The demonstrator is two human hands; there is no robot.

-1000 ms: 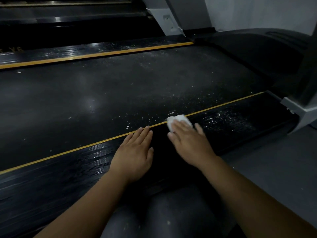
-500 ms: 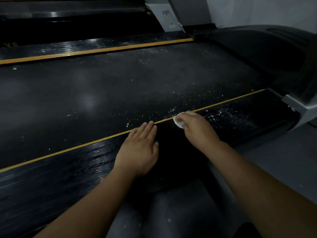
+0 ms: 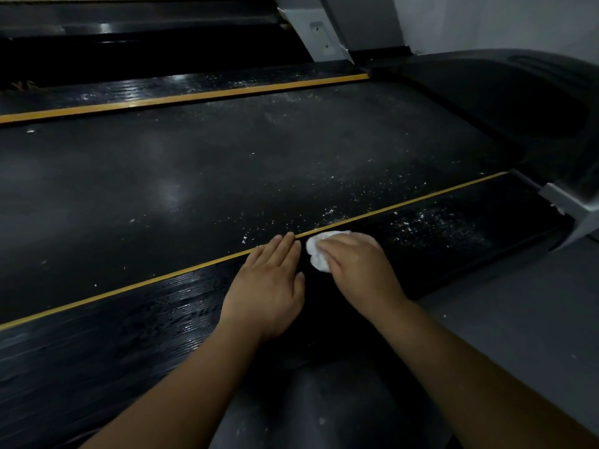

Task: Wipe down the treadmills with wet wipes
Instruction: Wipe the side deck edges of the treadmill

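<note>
R hand [image 3: 358, 265] fingers curled on wadded wipe [image 3: 316, 256] on treadmill side rail [image 3: 129, 322] by yellow strip [image 3: 162, 277], L hand [image 3: 269, 286] flat/open bracing beside it; imo press firm, overlap strokes twd white specks [image 3: 434, 225].

left hand [image 3: 269, 293] flat – fingers straight, right hand [image 3: 359, 270] curled over wipe [image 3: 317, 258]

Floor [image 3: 518, 319]: grey, matte, lower right, few pale specks scattered on it.
Wall [image 3: 486, 21]: pale, plain, top right corner.
Skirting [image 3: 382, 52]: dark strip along wall base, short stretch visible.
</note>
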